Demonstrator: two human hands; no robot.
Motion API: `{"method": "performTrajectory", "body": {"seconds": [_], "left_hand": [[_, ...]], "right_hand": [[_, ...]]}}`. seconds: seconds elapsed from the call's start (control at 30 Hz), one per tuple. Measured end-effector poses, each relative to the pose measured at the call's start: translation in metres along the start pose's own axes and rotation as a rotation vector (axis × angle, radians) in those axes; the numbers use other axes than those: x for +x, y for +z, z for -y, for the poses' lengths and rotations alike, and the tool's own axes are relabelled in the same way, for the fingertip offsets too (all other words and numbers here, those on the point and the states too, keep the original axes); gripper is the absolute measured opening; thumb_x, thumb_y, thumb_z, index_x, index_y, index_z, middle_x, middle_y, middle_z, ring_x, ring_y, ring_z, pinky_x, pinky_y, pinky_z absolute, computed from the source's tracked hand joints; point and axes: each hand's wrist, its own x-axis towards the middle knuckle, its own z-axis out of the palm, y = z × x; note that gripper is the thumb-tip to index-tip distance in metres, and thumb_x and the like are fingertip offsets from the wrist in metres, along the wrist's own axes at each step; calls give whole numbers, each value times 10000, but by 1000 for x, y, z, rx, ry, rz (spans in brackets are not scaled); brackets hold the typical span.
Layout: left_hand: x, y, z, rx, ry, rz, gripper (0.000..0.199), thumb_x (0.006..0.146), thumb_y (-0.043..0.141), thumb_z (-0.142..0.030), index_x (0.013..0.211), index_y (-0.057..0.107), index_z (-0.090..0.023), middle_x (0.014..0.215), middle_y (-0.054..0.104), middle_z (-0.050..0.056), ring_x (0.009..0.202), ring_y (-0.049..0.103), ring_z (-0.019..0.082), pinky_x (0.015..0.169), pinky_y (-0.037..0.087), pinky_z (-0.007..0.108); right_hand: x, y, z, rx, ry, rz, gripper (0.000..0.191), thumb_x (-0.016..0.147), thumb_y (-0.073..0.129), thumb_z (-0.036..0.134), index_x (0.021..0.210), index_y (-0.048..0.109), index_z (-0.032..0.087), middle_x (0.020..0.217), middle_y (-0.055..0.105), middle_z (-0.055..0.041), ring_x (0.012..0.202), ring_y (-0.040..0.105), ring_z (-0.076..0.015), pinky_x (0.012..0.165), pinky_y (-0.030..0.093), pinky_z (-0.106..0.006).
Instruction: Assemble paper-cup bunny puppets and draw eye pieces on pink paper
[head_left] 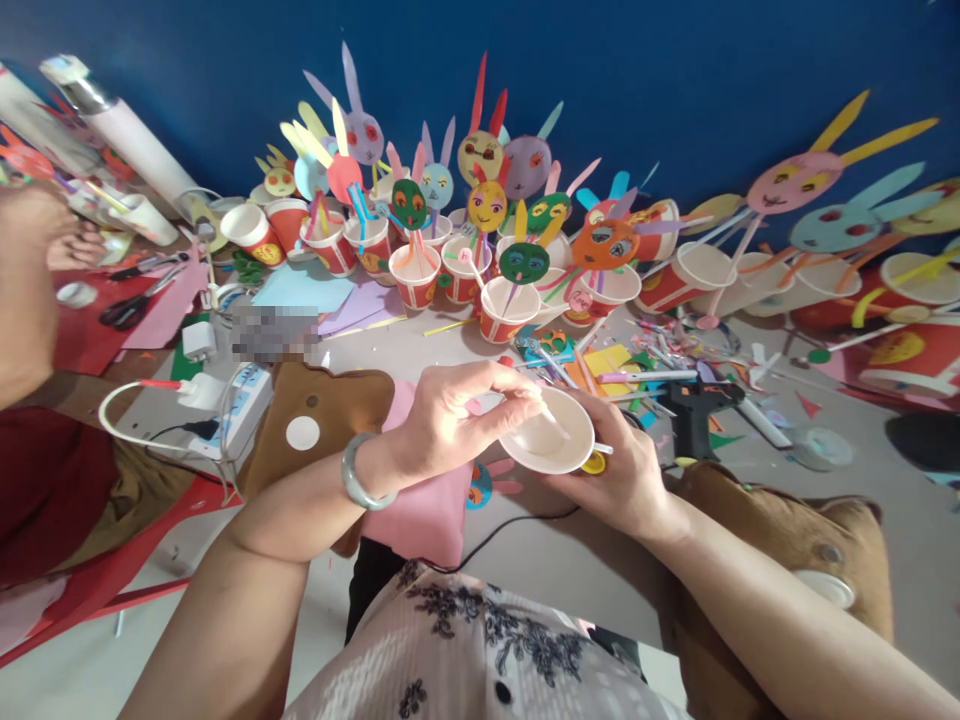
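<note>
My right hand (pixel 626 465) is wrapped round a paper cup (pixel 547 455), its white inside facing up at me. A thin white stick (pixel 556 418) lies across the inside of the cup, and a short white end (pixel 603 449) sticks out at the cup's right side. At the left rim, the thumb and fingers of my left hand (pixel 469 410) are pinched together on the stick's near end. A yellow round patch (pixel 594 463) shows on the cup's outside. Below the cup, a blue paper face (pixel 478 487) with pink ears lies on the table.
Behind stand several red-and-white cups (pixel 415 275) with paper rabbit heads. A black glue gun (pixel 701 405) lies to the right among paper scraps. Brown cushions (pixel 795 540) flank me. Left are a power strip (pixel 244 410) and another person's arm (pixel 26 290).
</note>
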Motion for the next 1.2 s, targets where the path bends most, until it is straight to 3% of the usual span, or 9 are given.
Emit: {"method": "performTrajectory", "body": {"seconds": [0.17, 0.6, 0.9, 1.03, 1.2], "left_hand": [[1, 0, 1, 38, 34, 32, 64, 899, 699, -261, 902, 706, -197, 855, 787, 23, 771, 744, 132, 682, 608, 218], [2, 1, 4, -12, 11, 58, 52, 909, 677, -218, 889, 693, -173, 853, 774, 24, 760, 720, 111, 683, 580, 197], [2, 6, 20, 51, -60, 139, 128, 941, 630, -258, 867, 688, -171, 841, 754, 26, 759, 688, 113, 722, 545, 219], [2, 6, 25, 96, -91, 151, 118, 945, 624, -246, 883, 680, -162, 854, 752, 31, 783, 690, 115, 750, 532, 217], [3, 3, 29, 107, -117, 156, 130, 938, 641, -285, 882, 674, -173, 865, 761, 36, 789, 700, 127, 749, 537, 227]], "right_hand": [[-1, 1, -2, -6, 24, 27, 726, 803, 748, 535, 1412, 466, 258, 1318, 679, -132, 1121, 708, -323, 895, 616, -422], [3, 2, -1, 4, 8, 22, 679, 829, 720, 517, 1404, 468, 257, 1283, 691, -120, 1082, 719, -315, 853, 615, -400], [14, -1, -10, -25, 11, 176, 694, 815, 736, 550, 1366, 493, 206, 1254, 683, -156, 1074, 708, -310, 861, 594, -404], [14, -9, -13, -21, 55, 185, 531, 833, 711, 404, 1305, 545, 224, 1212, 720, -107, 1004, 731, -269, 819, 596, -360], [17, -19, -8, -1, 126, 101, 141, 848, 623, 279, 973, 660, 226, 921, 778, -38, 787, 743, -198, 732, 574, -291]]}}
